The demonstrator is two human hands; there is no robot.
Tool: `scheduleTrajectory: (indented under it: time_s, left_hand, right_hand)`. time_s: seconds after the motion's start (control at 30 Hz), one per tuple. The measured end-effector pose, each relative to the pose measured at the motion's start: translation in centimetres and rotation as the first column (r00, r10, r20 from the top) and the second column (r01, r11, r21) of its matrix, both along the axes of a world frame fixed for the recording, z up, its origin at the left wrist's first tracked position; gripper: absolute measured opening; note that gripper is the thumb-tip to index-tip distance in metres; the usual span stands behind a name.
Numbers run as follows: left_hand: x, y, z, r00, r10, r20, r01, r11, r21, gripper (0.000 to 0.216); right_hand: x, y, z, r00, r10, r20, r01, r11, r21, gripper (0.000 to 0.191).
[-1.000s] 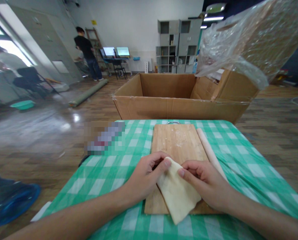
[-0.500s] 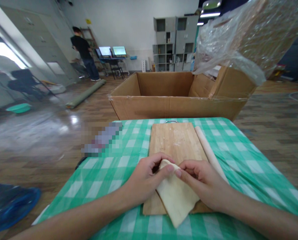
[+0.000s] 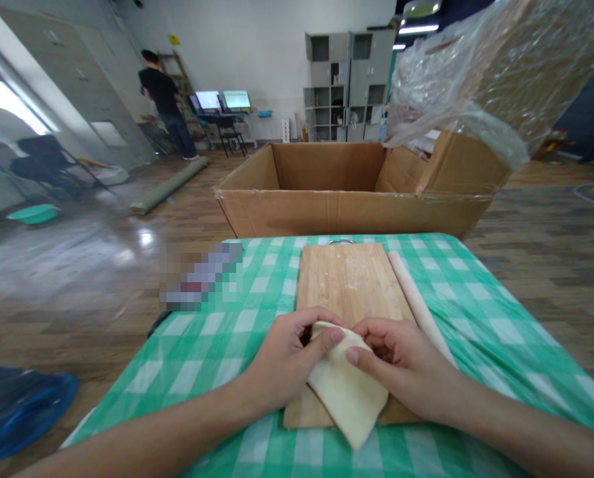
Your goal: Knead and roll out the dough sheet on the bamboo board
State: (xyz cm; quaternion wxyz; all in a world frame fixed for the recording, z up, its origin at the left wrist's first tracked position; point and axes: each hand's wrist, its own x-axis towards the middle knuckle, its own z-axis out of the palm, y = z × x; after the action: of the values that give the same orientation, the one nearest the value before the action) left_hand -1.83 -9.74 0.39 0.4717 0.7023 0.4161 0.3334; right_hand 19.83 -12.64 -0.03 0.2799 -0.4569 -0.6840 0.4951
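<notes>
A thin, pale sheet of dough (image 3: 349,392) hangs over the near end of a wooden cutting board (image 3: 351,282), its lower corner reaching past the board's front edge. My left hand (image 3: 297,352) pinches its upper left edge between thumb and fingers. At the upper right, my right hand (image 3: 401,362) grips the same sheet, thumb on the near face and fingers behind. The fingertips behind the dough are partly hidden. Along the board's right side lies a pale rolling pin (image 3: 419,302), apart from both hands.
A green-and-white checked cloth (image 3: 202,362) covers the table. A blurred-out item (image 3: 202,275) lies near its left edge. Beyond the table stands a large open cardboard box (image 3: 351,209). Blue plastic (image 3: 22,408) is at the lower left; a person (image 3: 165,99) stands far back.
My hands have moved slightly apart at the top edge, my left thumb shifting left. The dough's lower corner has swung a little to the right.
</notes>
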Motion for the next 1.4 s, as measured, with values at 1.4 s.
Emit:
scheduleTrajectory:
  time_s: [1.4]
  left_hand:
    - [-0.83,0.72,0.06,0.993,0.063,0.095,-0.041,0.974,-0.221,0.040]
  right_hand:
    - [0.46,0.15,0.03,0.967,-0.037,-0.253,-0.049,0.945,-0.325,0.050]
